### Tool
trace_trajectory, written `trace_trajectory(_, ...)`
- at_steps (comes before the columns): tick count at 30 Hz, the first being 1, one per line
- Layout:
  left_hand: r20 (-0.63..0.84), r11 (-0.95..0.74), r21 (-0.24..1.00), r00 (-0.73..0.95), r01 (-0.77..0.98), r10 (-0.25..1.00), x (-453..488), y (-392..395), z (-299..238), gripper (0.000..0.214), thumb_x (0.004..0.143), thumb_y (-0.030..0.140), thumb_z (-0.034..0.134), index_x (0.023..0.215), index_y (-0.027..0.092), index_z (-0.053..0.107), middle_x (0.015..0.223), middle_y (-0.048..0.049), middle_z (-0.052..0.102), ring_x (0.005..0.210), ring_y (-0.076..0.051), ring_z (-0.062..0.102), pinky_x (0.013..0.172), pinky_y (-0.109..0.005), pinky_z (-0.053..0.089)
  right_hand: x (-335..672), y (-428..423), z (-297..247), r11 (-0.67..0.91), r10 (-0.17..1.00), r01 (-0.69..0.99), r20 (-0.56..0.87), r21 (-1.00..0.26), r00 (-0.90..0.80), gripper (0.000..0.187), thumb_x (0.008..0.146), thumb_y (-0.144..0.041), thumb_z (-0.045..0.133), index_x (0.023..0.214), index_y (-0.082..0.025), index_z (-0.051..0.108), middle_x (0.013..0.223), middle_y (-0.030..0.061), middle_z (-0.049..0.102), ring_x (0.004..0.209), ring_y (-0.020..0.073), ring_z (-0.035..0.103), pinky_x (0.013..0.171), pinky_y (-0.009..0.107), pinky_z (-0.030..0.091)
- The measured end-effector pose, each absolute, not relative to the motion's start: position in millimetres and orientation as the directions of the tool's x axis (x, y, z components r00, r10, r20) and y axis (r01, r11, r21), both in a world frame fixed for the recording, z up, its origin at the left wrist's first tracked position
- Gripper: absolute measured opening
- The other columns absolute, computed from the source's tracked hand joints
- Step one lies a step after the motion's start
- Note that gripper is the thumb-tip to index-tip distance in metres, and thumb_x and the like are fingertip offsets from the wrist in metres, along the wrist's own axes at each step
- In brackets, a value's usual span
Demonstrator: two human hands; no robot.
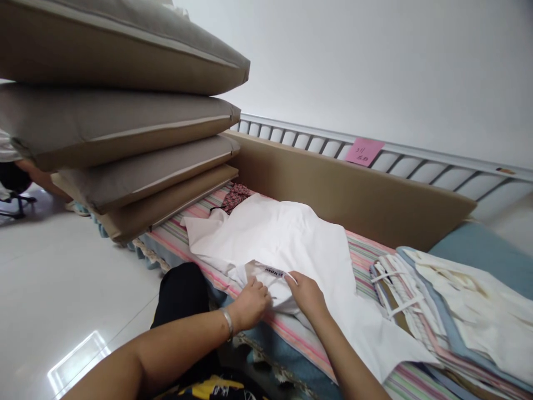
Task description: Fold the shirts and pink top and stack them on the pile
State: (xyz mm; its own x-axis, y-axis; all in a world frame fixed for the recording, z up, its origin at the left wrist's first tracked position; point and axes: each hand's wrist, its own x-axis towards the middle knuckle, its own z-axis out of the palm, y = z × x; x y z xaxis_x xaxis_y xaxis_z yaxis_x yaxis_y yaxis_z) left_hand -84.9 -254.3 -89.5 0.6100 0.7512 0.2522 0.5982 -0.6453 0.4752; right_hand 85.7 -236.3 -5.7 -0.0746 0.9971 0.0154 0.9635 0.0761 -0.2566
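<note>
A white shirt (pixel 287 239) lies spread on a striped bed cover (pixel 362 255), its neck opening toward me and one sleeve reaching to the lower right. A dark printed label (pixel 273 271) shows inside the neckline. My left hand (pixel 252 303), with a silver bracelet at the wrist, is closed on the near edge of the neckline; its fingertips are partly hidden in the cloth. To the right of the label, my right hand (pixel 306 294) pinches the neckline's edge between thumb and fingers.
Thick grey-brown cushions (pixel 137 122) are stacked at the left, and a long brown panel (pixel 341 189) stands along the railing (pixel 308 139). A pink note (pixel 363 151) hangs there. Folded clothes (pixel 462 311) lie at the right. A dark red patterned cloth (pixel 235 197) sits behind the shirt. Part of a person (pixel 45 178) shows far left.
</note>
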Motion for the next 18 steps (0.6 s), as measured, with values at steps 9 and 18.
trace_trajectory(9, 0.264, -0.712, -0.017, 0.689, 0.702, 0.674, -76.1, -250.0, -88.7, 0.011, 0.088, 0.018, 0.048, 0.087, 0.014, 0.059, 0.086, -0.0081, 0.060, 0.087, -0.024, 0.052, 0.080, -0.040, 0.039, 85.1, -250.4, -9.9, 0.210, 0.962, 0.954, 0.220, -0.215, -0.162, 0.032, 0.093, -0.028, 0.035, 0.106, -0.021, 0.063, 0.104, 0.0058, 0.068, 0.095, 0.0213, 0.062, 0.083, 0.033, 0.042)
trace_trajectory(18, 0.280, -0.711, 0.153, 0.660, 0.686, 0.697, -89.1, -291.6, -115.4, 0.033, 0.090, 0.020, 0.045, 0.121, 0.012, 0.050, 0.117, -0.0134, 0.059, 0.112, -0.027, 0.050, 0.096, -0.040, 0.039, 86.1, -300.7, -77.7, 0.566, 0.701, 0.824, 0.545, -0.032, -0.461, 0.027, 0.089, -0.015, 0.037, 0.100, -0.024, 0.060, 0.092, -0.0012, 0.071, 0.083, 0.0172, 0.066, 0.083, 0.036, 0.044)
